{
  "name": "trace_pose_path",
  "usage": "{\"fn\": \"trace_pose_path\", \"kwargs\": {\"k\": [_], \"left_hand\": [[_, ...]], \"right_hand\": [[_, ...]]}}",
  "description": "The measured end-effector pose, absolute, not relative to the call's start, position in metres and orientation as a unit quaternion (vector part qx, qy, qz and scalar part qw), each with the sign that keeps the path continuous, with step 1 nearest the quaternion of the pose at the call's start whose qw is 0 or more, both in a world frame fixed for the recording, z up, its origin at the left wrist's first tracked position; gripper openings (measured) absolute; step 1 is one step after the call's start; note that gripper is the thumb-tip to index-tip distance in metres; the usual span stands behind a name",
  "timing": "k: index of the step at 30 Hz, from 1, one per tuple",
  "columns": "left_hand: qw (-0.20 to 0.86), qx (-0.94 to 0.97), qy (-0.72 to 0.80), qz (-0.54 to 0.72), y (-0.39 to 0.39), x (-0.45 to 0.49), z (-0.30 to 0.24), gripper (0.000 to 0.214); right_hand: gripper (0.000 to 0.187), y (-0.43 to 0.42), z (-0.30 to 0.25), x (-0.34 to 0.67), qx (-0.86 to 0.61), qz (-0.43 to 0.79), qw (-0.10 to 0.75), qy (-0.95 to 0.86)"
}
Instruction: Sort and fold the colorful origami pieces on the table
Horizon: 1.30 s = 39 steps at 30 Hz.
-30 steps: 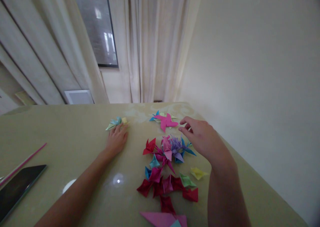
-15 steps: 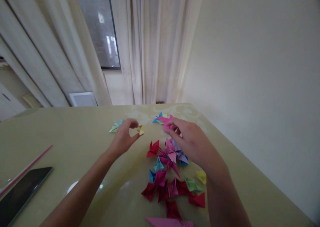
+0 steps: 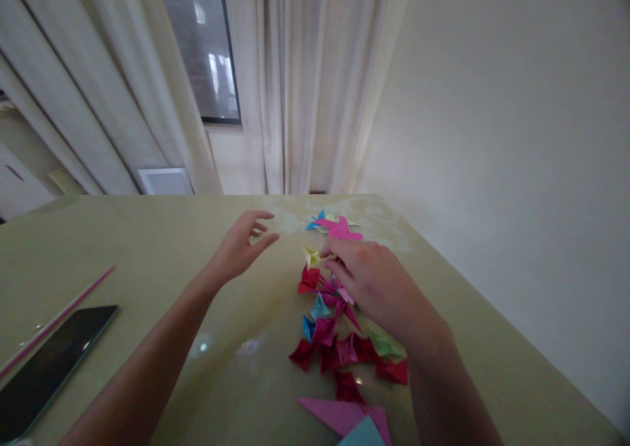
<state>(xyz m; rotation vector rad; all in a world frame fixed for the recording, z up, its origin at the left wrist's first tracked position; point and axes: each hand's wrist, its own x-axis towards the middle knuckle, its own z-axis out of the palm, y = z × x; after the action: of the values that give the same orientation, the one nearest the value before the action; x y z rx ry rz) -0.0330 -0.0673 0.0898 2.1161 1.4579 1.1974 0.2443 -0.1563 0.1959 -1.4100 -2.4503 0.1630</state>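
Note:
My left hand [image 3: 245, 243] hovers over the left-centre of the table, fingers apart and nothing in them. A scrap of pale green shows between those fingers, mostly hidden. My right hand [image 3: 371, 279] is over the row of folded paper, its thumb and index finger pinched at the edge of a yellow origami flower [image 3: 311, 257]. Just below that flower sits a red origami flower [image 3: 308, 279]. Beyond the right hand, a bright pink pinwheel-shaped paper piece [image 3: 339, 228] lies against a blue paper piece [image 3: 315, 222]. Pink and purple pieces are partly covered by my right hand.
Dark red origami pieces [image 3: 327, 357], a magenta one [image 3: 323, 332] and a green one [image 3: 385, 346] lie nearer me. Pink folded paper [image 3: 335, 416] is at the front. A dark phone [image 3: 54, 367] and a pink stick [image 3: 63, 318] lie left. A wall [image 3: 516, 138] borders the right.
The yellow origami flower has gone from my left hand to the right hand's fingertips, above the red one. My left hand has opened. My right hand has left the pink pinwheel piece.

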Motion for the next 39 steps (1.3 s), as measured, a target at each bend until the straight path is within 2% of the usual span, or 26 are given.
{"fn": "trace_pose_path", "kwargs": {"k": [2, 4, 9, 14, 16, 18, 20, 22, 26, 29, 33, 35, 37, 39], "left_hand": [[0.063, 0.686, 0.636, 0.348, -0.050, -0.061, 0.066, 0.038], [0.023, 0.655, 0.699, 0.287, -0.041, -0.082, 0.041, 0.043], [0.056, 0.651, 0.716, 0.245, -0.041, -0.099, 0.010, 0.039], [0.114, 0.668, 0.692, 0.249, -0.039, -0.095, 0.029, 0.026], [0.167, 0.691, 0.649, 0.271, -0.043, -0.084, 0.048, 0.032], [0.284, 0.711, 0.550, 0.333, -0.054, -0.065, 0.071, 0.039], [0.436, 0.694, 0.412, 0.397, -0.071, -0.041, 0.091, 0.040], [0.524, 0.668, 0.325, 0.416, -0.088, -0.018, 0.106, 0.038], [0.609, 0.631, 0.248, 0.411, -0.113, 0.012, 0.120, 0.034], [0.626, 0.621, 0.237, 0.409, -0.118, 0.020, 0.119, 0.036], [0.554, 0.645, 0.332, 0.409, -0.102, 0.018, 0.101, 0.039], [0.436, 0.660, 0.440, 0.424, -0.084, 0.009, 0.085, 0.038], [0.274, 0.649, 0.556, 0.442, -0.062, -0.006, 0.067, 0.038], [0.141, 0.609, 0.637, 0.451, -0.039, -0.024, 0.051, 0.052]], "right_hand": [[0.017, -0.168, 0.201, 0.254, -0.484, 0.070, 0.137, -0.861], [0.017, -0.181, 0.204, 0.263, -0.471, 0.082, 0.128, -0.869], [0.020, -0.199, 0.210, 0.279, -0.508, 0.054, 0.158, -0.845], [0.024, -0.196, 0.215, 0.276, -0.518, 0.050, 0.207, -0.829], [0.020, -0.191, 0.215, 0.268, -0.511, 0.064, 0.224, -0.828], [0.016, -0.185, 0.212, 0.259, -0.502, 0.073, 0.244, -0.827], [0.022, -0.178, 0.208, 0.249, -0.483, 0.074, 0.257, -0.834], [0.030, -0.171, 0.202, 0.242, -0.457, 0.068, 0.257, -0.849], [0.030, -0.163, 0.196, 0.235, -0.444, 0.065, 0.246, -0.859], [0.025, -0.162, 0.196, 0.236, -0.448, 0.072, 0.246, -0.857], [0.022, -0.171, 0.205, 0.252, -0.453, 0.075, 0.260, -0.850], [0.020, -0.180, 0.212, 0.266, -0.459, 0.072, 0.272, -0.843], [0.019, -0.190, 0.218, 0.280, -0.462, 0.071, 0.281, -0.838], [0.020, -0.197, 0.222, 0.291, -0.465, 0.067, 0.285, -0.836]]}}
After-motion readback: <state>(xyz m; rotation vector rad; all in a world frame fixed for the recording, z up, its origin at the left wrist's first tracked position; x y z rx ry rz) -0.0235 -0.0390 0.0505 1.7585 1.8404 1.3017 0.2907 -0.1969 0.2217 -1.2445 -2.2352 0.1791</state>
